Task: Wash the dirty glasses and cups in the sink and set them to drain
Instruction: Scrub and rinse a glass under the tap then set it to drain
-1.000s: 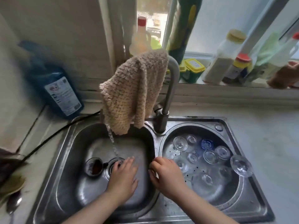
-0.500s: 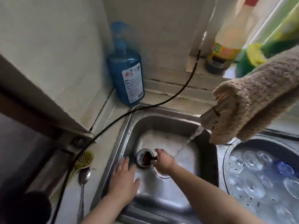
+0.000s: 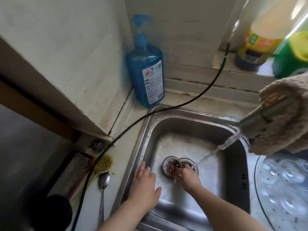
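Observation:
A small glass (image 3: 171, 166) with brown liquid in it stands on the floor of the left sink basin (image 3: 196, 130), beside the drain (image 3: 189, 164). My right hand (image 3: 187, 178) grips this glass at its near side. My left hand (image 3: 145, 185) lies flat with straight fingers against the basin's left wall, holding nothing. Water runs from the tap (image 3: 260, 120) towards the drain. Several clear glasses (image 3: 283, 174) lie in the round perforated drainer (image 3: 273, 210) of the right basin.
A knitted cloth (image 3: 286, 117) hangs over the tap. A blue soap pump bottle (image 3: 146, 72) stands in the corner. A black cable (image 3: 166, 109) crosses the counter. A spoon (image 3: 103, 184), a yellow brush (image 3: 103, 164) and a steel scourer (image 3: 97, 145) lie left of the sink.
The view swung left and down. My right hand reached across the drain and took hold of the glass with brown liquid. My left hand moved to the basin's left wall.

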Demonstrator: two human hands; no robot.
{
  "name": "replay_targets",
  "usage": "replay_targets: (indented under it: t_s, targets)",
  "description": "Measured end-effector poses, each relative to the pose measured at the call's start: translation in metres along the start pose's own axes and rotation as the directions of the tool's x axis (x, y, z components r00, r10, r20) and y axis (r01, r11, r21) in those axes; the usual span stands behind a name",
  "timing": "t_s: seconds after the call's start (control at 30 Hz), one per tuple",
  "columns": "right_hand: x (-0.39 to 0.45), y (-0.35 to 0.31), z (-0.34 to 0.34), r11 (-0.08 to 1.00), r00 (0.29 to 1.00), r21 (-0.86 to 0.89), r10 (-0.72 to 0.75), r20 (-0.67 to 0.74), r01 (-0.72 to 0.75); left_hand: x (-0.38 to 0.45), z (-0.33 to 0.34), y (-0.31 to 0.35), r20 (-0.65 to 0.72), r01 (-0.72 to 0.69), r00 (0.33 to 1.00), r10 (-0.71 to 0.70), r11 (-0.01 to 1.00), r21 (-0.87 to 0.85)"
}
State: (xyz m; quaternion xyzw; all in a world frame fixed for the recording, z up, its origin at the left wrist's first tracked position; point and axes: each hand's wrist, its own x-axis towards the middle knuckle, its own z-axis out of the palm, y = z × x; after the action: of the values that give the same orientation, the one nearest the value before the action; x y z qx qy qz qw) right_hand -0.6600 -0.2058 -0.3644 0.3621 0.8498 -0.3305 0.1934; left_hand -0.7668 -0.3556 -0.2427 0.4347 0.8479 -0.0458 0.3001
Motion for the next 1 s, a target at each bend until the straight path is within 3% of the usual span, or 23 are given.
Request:
replay_targets:
  t_s: [0.13, 0.3, 0.4, 0.57, 1.0]
  targets:
    - [-0.03, 0.013, -0.027, 0.999, 0.996, 0.046, 0.009, -0.085, -0.005, 0.002, -0.002, 0.012, 0.059, 0.004, 0.998, -0.006, 1.0, 0.028]
    - [-0.072, 0.016, -0.092, 0.994, 0.989, -0.098, -0.056, -0.138, 0.042, 0.003, -0.011, 0.053, 0.028, -0.086, 0.995, 0.096, 0.968, -0.235]
    - [-0.095, 0.012, -0.123, 0.991, 0.98, -0.106, -0.101, -0.174, 0.083, 0.007, -0.02, 0.077, -0.017, -0.07, 0.997, 0.07, 0.891, -0.448]
    - [-0.121, 0.002, -0.155, 0.985, 0.953, -0.078, -0.167, -0.255, 0.152, 0.017, -0.031, 0.095, -0.063, -0.035, 0.998, -0.006, 0.779, -0.626]
    - [-0.137, -0.006, -0.169, 0.978, 0.947, 0.069, -0.174, -0.271, 0.199, 0.038, -0.04, 0.099, -0.203, -0.236, 0.972, 0.119, 0.494, -0.837]
